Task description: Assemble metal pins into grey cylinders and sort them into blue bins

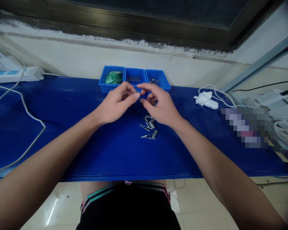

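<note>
My left hand (121, 100) is closed in a pinch at the front of the blue bins, with a small shiny metal piece (137, 92) between thumb and fingertips; most of it is covered. Facing it, my right hand (159, 103) has curved fingers, thumb and forefinger apart. A dark grey piece (155, 103) shows by its curled fingers; whether it is held or lies behind them, I cannot tell. Below this hand lie several thin pins like blind rivets (146, 127) and grey metal cylinders (155, 134) on the blue table (105, 150).
Three joined blue bins stand at the wall: the left bin (103, 83) holds green plastic, the middle bin (134, 71) a row of metal cylinders, the right bin (166, 83) pins. White cables, a power strip (31, 75) and a white device (210, 104) lie at the sides.
</note>
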{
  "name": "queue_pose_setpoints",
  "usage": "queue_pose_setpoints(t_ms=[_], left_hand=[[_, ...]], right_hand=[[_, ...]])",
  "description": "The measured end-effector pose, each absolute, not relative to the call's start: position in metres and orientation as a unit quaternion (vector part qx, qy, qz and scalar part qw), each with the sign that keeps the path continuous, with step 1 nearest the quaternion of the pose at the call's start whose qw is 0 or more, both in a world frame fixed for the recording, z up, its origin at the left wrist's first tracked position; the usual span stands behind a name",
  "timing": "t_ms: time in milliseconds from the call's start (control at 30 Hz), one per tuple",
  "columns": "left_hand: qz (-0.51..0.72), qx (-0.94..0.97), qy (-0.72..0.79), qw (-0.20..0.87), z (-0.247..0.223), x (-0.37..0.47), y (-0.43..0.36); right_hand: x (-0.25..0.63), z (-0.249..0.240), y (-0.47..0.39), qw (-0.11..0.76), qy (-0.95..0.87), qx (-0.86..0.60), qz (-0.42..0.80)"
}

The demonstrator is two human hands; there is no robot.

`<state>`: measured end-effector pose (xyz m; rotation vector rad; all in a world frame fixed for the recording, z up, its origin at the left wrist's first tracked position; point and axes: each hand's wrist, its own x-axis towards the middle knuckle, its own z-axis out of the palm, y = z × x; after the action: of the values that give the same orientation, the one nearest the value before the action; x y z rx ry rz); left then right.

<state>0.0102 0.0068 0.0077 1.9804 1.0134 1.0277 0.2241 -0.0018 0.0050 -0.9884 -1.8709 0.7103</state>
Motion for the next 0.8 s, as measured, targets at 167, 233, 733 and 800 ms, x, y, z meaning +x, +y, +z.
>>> queue_pose_setpoints(t_ms=[167, 233, 733, 800], left_hand=[[0.342, 0.776, 0.385, 0.364, 0.005, 0.008, 0.008], [0.339, 0.779, 0.386, 0.359, 0.006, 0.008, 0.008], [0.328, 0.533, 0.378, 0.682, 0.019, 0.016, 0.001], [0.347, 0.531, 0.381, 0.672, 0.019, 0.015, 0.001]], right_hand=[[0.226, 0.001, -0.002, 0.426, -0.812, -0.351, 0.189], [0.226, 0.002, -0.002, 0.422, -0.807, -0.364, 0.196], [0.225, 0.004, -0.002, 0.468, -0.823, -0.310, 0.085], [0.226, 0.003, -0.002, 0.461, -0.823, -0.323, 0.072]])
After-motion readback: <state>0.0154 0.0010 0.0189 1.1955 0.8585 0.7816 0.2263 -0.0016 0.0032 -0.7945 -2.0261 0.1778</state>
